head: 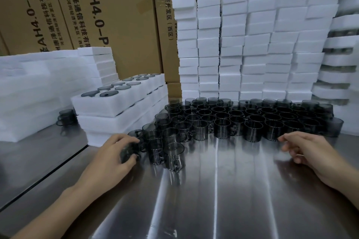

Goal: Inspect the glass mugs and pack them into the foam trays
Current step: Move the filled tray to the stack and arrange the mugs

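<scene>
Cartons: you can read "AH4.0-P".
Your left hand: curled round a mug on the desk.
Your right hand: loose, empty, just beside the mugs.

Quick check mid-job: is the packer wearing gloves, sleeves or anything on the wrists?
No gloves: the left hand and the right hand are both bare. No sleeves show anywhere up to the frame's edge. I see no watch, bracelet or ring, though the picture is slightly blurred.
</scene>
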`<state>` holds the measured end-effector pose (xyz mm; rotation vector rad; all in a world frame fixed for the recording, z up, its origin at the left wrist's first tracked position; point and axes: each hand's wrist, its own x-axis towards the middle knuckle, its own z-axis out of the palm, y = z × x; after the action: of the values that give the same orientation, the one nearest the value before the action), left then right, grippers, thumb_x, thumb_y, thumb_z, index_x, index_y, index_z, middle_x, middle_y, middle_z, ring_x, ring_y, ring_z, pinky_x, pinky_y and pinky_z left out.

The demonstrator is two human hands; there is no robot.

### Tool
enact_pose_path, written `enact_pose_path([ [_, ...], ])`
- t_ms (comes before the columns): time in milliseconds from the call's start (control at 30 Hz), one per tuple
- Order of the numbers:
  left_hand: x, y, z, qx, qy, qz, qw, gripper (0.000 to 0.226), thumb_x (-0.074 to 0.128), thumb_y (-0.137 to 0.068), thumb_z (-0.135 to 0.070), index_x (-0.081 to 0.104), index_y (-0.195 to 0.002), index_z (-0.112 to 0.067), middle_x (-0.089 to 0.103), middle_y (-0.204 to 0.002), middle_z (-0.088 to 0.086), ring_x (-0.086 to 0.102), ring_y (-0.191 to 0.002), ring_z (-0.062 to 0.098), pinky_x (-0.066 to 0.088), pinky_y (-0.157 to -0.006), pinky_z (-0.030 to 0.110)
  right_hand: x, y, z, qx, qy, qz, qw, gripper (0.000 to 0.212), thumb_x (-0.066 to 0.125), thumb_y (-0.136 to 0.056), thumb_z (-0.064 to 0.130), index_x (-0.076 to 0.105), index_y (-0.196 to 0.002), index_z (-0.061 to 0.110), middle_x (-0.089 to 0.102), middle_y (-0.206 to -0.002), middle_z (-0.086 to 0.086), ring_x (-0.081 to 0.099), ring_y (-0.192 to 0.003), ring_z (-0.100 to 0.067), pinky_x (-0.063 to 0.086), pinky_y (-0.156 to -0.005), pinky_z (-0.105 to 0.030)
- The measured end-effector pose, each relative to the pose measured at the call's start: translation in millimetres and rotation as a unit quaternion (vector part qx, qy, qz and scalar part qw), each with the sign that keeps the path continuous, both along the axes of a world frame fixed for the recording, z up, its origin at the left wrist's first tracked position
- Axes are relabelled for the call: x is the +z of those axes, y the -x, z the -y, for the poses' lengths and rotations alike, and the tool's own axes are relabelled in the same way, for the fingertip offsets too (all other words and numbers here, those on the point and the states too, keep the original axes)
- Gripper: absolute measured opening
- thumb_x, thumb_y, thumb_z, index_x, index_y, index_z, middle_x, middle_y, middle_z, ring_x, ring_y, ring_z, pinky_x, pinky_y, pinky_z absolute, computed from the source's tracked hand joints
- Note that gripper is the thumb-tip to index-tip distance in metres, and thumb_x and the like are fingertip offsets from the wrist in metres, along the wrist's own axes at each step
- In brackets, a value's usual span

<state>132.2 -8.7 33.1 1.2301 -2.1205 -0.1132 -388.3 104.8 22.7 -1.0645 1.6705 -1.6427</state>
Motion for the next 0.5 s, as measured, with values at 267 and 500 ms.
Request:
enact_pose_path([
  [267, 8, 18, -5, -0.003, -0.017, -0.030, 0.999, 0.046, 0.083, -0.093, -0.026, 0.064, -0.120, -0.058, 0.056, -0.138, -0.013, 0.060, -0.126, 0.019, 0.050, -0.112, 0.045, 4, -6, -6, -0.003, -0.016, -0.029, 0.999, 0.025, 0.060, -0.107, 0.014, 0.078, -0.094, 0.003, 0.069, -0.068, -0.007, 0.054, -0.051, -0.010, 0.043, -0.041, -0.023],
  [500, 0, 14, -7, 0.046, -0.042, -0.080, 0.995, 0.079, 0.089, -0.085, -0.039, 0.045, -0.148, -0.059, 0.049, -0.138, -0.010, 0.068, -0.101, 0.009, 0.059, -0.090, 0.040, 10, -43, -11, -0.026, -0.070, -0.389, 0.918, 0.025, 0.065, -0.101, 0.026, 0.071, -0.077, 0.029, 0.071, -0.065, 0.015, 0.065, -0.060, -0.005, 0.050, -0.063, -0.032],
])
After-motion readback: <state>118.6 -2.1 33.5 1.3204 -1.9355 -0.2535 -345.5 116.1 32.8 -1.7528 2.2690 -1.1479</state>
